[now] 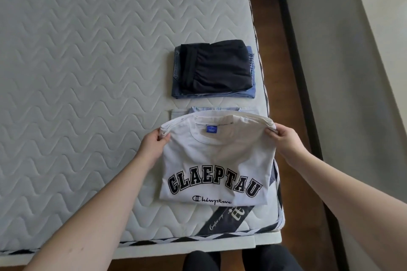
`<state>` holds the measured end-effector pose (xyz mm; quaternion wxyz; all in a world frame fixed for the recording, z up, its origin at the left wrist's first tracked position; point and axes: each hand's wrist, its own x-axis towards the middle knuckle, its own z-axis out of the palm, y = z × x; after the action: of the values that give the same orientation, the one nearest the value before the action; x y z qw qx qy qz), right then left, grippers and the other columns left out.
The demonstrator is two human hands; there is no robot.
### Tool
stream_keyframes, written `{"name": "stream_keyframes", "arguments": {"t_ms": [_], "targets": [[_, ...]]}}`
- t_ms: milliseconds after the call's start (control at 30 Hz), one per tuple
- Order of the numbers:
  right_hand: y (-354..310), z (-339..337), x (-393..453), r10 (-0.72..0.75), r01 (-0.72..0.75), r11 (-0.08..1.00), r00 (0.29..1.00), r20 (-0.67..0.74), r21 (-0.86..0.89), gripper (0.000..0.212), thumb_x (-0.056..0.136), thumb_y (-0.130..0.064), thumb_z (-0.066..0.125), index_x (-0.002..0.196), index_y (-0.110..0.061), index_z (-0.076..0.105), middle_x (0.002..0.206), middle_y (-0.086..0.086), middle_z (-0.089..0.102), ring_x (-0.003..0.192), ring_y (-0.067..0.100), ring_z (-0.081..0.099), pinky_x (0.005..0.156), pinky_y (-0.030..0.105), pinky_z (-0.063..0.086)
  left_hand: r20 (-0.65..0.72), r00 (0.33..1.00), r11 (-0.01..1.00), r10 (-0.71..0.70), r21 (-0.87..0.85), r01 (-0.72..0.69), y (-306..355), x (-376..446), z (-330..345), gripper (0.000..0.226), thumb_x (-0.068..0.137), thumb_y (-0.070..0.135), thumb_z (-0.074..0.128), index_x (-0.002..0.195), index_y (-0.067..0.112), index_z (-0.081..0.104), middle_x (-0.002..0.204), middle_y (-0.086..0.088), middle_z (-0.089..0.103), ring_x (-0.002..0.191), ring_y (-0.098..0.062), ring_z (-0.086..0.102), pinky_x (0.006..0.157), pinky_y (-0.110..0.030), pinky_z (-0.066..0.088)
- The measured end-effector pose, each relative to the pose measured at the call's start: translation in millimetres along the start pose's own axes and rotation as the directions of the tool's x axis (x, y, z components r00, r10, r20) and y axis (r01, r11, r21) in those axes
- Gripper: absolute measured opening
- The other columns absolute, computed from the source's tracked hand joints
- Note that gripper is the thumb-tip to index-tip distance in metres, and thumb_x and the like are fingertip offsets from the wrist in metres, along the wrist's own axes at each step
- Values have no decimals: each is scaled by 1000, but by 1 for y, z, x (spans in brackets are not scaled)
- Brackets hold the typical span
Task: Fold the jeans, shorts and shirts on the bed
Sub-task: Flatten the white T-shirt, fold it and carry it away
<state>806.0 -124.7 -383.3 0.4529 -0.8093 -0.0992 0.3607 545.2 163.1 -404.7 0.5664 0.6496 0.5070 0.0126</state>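
The white shirt (217,160), folded with its printed front up, is held at the near right corner of the mattress (77,72), its collar end pinched at the left edge by the left hand (154,144) and at the right edge by the right hand (284,136). Beneath it a pale blue garment (204,110) is glimpsed, probably an already folded shirt. For a tidy result the collar end should be lowered evenly, edges squared with the layer below, then smoothed flat. Just beyond, well apart from the hands, dark shorts (217,66) are stacked on folded jeans (176,86). The mattress edge is close on the right, so overhang should be avoided.
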Motion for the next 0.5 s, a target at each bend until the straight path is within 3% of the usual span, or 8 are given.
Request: {"name": "stream_keyframes", "arguments": {"t_ms": [67, 300, 400, 433, 500], "targets": [[4, 2, 21, 27, -27, 1000, 1000, -10, -9, 23, 94, -18, 62, 82, -33, 75, 80, -12, 69, 77, 3, 57, 73, 23, 48, 5, 1000, 1000, 7, -10, -7, 0, 18, 3, 24, 95, 8, 58, 110, 26, 63, 100, 12, 69, 96, -10, 64, 84, -23, 49], [17, 2, 105, 83, -88, 990, 995, -52, -110, 10, 92, -20, 65, 90, -20, 74, 94, 14, 73, 84, 22, 62, 87, 50, 53, 10, 1000, 999, -7, -42, 8, -10, 88, 11, 23, 98, 10, 52, 116, 24, 59, 114, 3, 67, 104, -13, 62, 95, -33, 47], [29, 6, 141, 101, -112, 973, 993, -63, -204, 11, 89, -28, 67, 92, -19, 74, 92, 14, 72, 90, 35, 68, 86, 51, 54, 2, 999, 993, -43, -111, 43, -16, 115, 22, 17, 101, 10, 48, 109, 23, 56, 107, 1, 67, 99, -16, 61, 93, -35, 47], [35, 9, 150, 120, -130, 966, 991, -59, -223, 15, 89, -31, 68, 95, -18, 72, 89, 12, 71, 89, 35, 67, 85, 51, 54, -5, 997, 989, -74, -130, 72, -21, 122, 27, 15, 101, 12, 49, 113, 21, 53, 109, -2, 66, 99, -17, 61, 92, -35, 47], [49, 18, 158, 192, -200, 944, 980, -57, -262, 33, 88, -41, 68, 106, -13, 66, 86, 6, 67, 82, 27, 64, 84, 48, 54, -32, 988, 979, -154, -143, 148, -34, 129, 34, 33, 99, 17, 56, 130, 13, 45, 119, -9, 61, 102, -20, 59, 91, -35, 47]]}}
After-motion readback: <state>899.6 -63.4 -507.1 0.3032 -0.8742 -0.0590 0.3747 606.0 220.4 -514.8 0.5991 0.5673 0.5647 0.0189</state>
